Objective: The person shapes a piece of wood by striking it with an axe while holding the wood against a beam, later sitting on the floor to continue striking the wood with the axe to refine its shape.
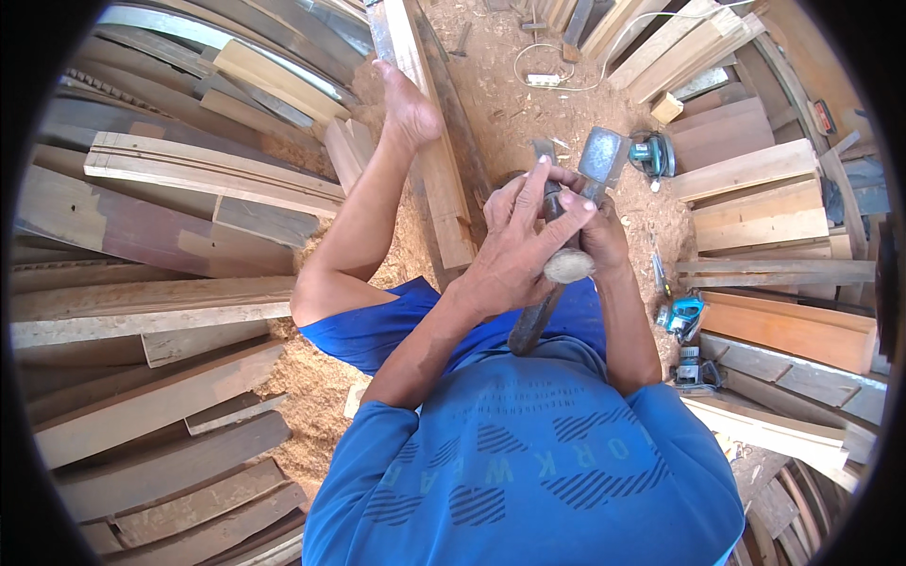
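Observation:
Both my hands are close together over my lap. My left hand [505,231] closes around a chisel [569,267]; its pale round butt points toward me and its metal blade end shows just beyond my fingers. My right hand [607,231] is wrapped around a hammer [601,156] with a blocky metal head, which tilts up past the fingers. The dark handle slants down below the hands toward my shirt. Where the two tools cross, my fingers hide them. A long wooden beam [444,189] lies ahead of me, with my bare left foot resting against it.
Stacked boards [217,170] line the left side, and more planks [755,170] the right. Power tools, including a teal one [681,316] and a round-bladed saw [651,154], sit at right. A white cord with a power strip [545,81] crosses the shaving-covered floor [500,104].

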Motion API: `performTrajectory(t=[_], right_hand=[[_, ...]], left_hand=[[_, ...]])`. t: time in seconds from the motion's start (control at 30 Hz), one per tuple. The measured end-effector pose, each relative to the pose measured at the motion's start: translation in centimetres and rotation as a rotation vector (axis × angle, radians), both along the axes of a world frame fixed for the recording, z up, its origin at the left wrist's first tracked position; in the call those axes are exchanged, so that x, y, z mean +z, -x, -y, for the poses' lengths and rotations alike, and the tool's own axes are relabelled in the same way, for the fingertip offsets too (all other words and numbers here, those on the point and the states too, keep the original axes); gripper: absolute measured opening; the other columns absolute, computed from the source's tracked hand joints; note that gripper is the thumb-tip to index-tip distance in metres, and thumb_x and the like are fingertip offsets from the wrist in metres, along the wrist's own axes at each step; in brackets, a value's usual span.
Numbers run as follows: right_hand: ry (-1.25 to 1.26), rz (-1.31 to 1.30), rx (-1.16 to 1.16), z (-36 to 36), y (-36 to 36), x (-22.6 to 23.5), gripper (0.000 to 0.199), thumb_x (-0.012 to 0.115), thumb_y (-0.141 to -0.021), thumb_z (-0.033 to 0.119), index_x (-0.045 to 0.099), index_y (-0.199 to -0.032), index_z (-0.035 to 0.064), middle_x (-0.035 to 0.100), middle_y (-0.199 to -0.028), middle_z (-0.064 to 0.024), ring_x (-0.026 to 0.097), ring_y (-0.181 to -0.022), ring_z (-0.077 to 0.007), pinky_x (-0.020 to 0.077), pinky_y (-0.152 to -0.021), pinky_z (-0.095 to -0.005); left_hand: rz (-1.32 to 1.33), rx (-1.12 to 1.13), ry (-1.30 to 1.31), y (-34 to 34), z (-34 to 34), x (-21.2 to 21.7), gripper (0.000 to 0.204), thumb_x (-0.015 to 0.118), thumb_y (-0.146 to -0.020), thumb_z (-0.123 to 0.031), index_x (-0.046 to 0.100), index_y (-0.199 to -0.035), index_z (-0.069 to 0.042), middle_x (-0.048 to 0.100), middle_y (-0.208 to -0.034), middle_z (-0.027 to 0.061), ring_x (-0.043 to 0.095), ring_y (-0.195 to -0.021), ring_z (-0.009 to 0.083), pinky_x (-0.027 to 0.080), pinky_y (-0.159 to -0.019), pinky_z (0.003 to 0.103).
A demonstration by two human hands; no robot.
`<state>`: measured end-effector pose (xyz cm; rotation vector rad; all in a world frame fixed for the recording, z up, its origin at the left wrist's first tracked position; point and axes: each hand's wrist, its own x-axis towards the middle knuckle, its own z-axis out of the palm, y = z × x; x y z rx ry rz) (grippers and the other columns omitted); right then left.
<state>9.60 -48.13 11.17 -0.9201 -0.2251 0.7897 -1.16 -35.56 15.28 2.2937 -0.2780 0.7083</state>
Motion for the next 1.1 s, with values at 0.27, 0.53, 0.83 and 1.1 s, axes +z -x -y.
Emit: performTrajectory(t=[0.27,0.53,0.83,1.1], right_hand=[[0.257,0.3,-0.096,0.3,0.6,2.5,0.042,0.077,-0.087,0.019,0.067,-0.123,-0.0003,0.068,-0.1,-0.0044,0.063,-0.087,-0.0108,0.0523,-0.078,-0.0273],[0.283,0.426,-0.055,2.0,2.7,1.4,0.044,0.074,-0.088,0.019,0.065,-0.127,0.0012,0.069,-0.091,-0.0076,0.066,-0.081,-0.0149,0.0548,-0.073,-0.03],[0.238,0.393,-0.056,3.8,4.9,3.2,0.043,0.074,-0.088,0.018,0.065,-0.126,0.0004,0.07,-0.089,-0.0083,0.067,-0.081,-0.0142,0.0544,-0.072,-0.0301],[0.227,0.384,-0.098,3.7,5.8,3.4,0.041,0.074,-0.089,0.019,0.066,-0.125,0.0006,0.07,-0.091,-0.0071,0.066,-0.081,-0.013,0.0539,-0.074,-0.0288]], left_hand=[[-0.205,0.243,-0.138,1.2,-3.9,-0.7,0.102,0.087,-0.068,-0.019,0.032,-0.153,-0.006,0.028,-0.155,0.0319,0.035,-0.138,0.0472,0.029,-0.114,0.054],[-0.779,0.849,0.218,2.2,-5.6,-15.8,0.108,0.08,-0.074,-0.028,0.014,-0.153,0.004,0.043,-0.139,0.0368,0.045,-0.132,0.0483,0.039,-0.11,0.049],[-0.841,0.839,0.236,2.4,-6.5,-15.6,0.106,0.071,-0.074,-0.014,0.004,-0.156,-0.004,0.053,-0.13,0.0356,0.056,-0.119,0.0488,0.047,-0.102,0.05],[-0.73,0.795,0.209,2.9,-5.7,-15.6,0.113,0.079,-0.073,-0.023,0.005,-0.157,-0.004,0.039,-0.142,0.0423,0.049,-0.127,0.054,0.043,-0.106,0.053]])
